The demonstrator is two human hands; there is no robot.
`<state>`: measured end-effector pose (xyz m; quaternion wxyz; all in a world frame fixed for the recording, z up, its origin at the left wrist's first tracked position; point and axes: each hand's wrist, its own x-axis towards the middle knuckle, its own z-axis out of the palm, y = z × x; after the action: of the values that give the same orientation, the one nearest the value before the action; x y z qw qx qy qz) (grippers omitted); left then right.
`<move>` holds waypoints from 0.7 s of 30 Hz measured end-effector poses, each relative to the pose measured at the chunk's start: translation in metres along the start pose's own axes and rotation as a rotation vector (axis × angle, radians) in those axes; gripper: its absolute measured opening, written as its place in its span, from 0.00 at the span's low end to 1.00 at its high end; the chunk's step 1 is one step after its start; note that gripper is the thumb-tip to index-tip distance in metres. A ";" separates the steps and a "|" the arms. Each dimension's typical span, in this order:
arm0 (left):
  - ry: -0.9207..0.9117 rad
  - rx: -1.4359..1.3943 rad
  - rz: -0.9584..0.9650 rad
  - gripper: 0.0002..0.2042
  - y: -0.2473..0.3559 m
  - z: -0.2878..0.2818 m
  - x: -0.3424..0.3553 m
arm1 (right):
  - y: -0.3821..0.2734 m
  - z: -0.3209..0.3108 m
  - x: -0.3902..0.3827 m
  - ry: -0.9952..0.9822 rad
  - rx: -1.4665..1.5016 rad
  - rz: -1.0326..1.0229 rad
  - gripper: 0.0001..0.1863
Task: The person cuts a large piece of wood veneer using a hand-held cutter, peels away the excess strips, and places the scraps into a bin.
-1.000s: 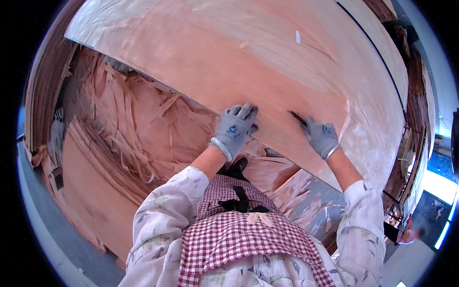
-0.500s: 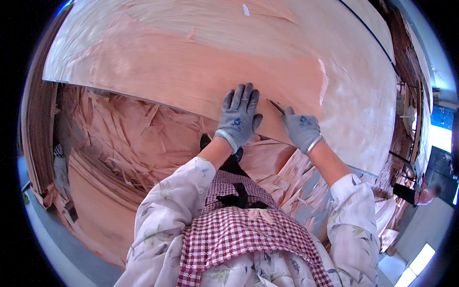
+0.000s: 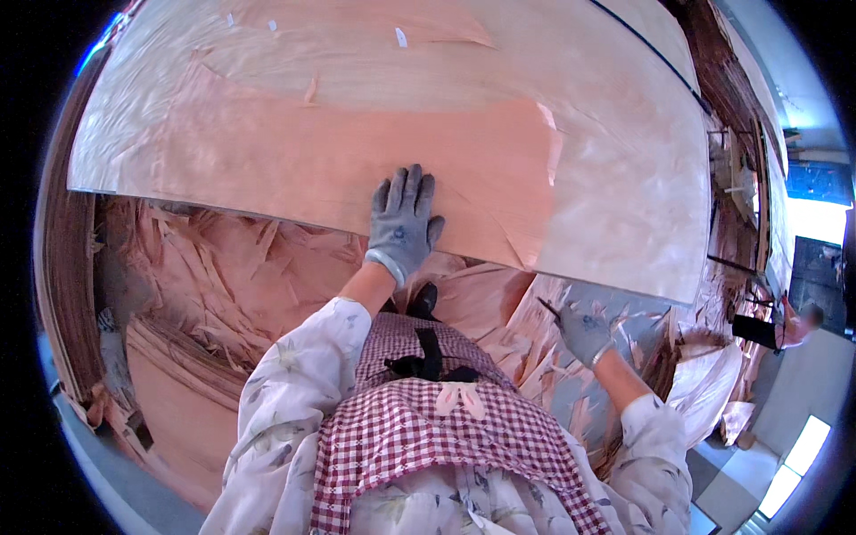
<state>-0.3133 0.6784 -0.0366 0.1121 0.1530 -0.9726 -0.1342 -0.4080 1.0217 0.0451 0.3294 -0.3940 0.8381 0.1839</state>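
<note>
My left hand [image 3: 403, 223], in a grey glove, lies flat with its fingers stretched out on a pinkish-orange veneer sheet [image 3: 294, 147]. Under the veneer is a broad pale panel [image 3: 629, 192], which shows on the far side and to the right. Past the near edge of the panel, lower right, my gloved right hand [image 3: 588, 333] is closed round a slim dark knife [image 3: 550, 308]. The knife points up and left, apart from the veneer. A thin slanting line runs through the veneer near its lower right corner.
Torn veneer scraps [image 3: 241, 267] are heaped below the panel's near edge. A stack of curved veneer sheets [image 3: 187, 366] lies lower left. Dark stacked layers [image 3: 67, 294] stand along the left. Another person [image 3: 794, 328] is at the far right.
My right hand has drawn the knife off the veneer, down past the panel's near edge. My left hand stays flat on the sheet. The whole view has shifted somewhat.
</note>
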 end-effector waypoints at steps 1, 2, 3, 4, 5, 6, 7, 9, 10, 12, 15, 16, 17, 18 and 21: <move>-0.043 -0.010 -0.009 0.33 -0.001 0.000 0.000 | 0.000 -0.006 -0.001 -0.077 0.151 0.048 0.14; -0.043 -0.016 -0.009 0.33 -0.001 0.000 0.000 | -0.003 -0.013 0.003 0.013 0.349 0.037 0.12; -0.003 -0.017 0.004 0.33 -0.002 -0.001 -0.001 | -0.008 -0.021 0.009 0.103 0.552 0.024 0.11; -0.040 -0.013 -0.009 0.33 -0.002 -0.001 -0.001 | -0.014 -0.028 0.017 0.204 0.768 0.026 0.10; -0.037 -0.016 -0.010 0.33 -0.002 -0.001 -0.001 | -0.022 -0.035 0.031 0.413 0.735 -0.098 0.12; -0.036 -0.024 -0.009 0.33 -0.002 -0.001 -0.001 | -0.029 -0.041 0.044 0.510 0.716 -0.118 0.13; 0.011 -0.010 -0.002 0.33 -0.002 0.000 -0.002 | -0.034 -0.046 0.057 0.602 0.697 -0.135 0.14; -0.018 -0.014 -0.010 0.33 -0.002 0.001 -0.002 | -0.039 -0.051 0.075 0.745 0.652 -0.125 0.14; 0.022 -0.004 0.001 0.33 -0.001 0.001 -0.002 | -0.040 -0.050 0.084 0.798 0.625 -0.102 0.14; -0.014 -0.028 -0.008 0.33 -0.001 0.002 -0.002 | -0.035 -0.043 0.096 0.764 0.627 -0.049 0.13; -0.028 -0.038 -0.009 0.32 -0.002 0.003 -0.002 | -0.017 -0.027 0.095 0.668 0.696 -0.002 0.11; 0.008 -0.028 -0.002 0.33 -0.003 0.004 -0.001 | -0.011 -0.021 0.089 0.644 0.679 0.102 0.11; -0.031 -0.040 -0.004 0.33 -0.003 0.004 0.000 | -0.004 -0.018 0.080 0.665 0.661 0.173 0.10; -0.029 -0.042 0.001 0.33 -0.003 0.004 0.000 | 0.002 -0.015 0.070 0.695 0.641 0.228 0.10; -0.031 -0.039 0.001 0.33 -0.003 0.003 0.000 | 0.010 -0.020 0.033 0.520 0.577 0.474 0.13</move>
<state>-0.3132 0.6760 -0.0399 0.0998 0.1481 -0.9716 -0.1554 -0.4397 0.9986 0.0366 0.1532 -0.1164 0.9770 -0.0920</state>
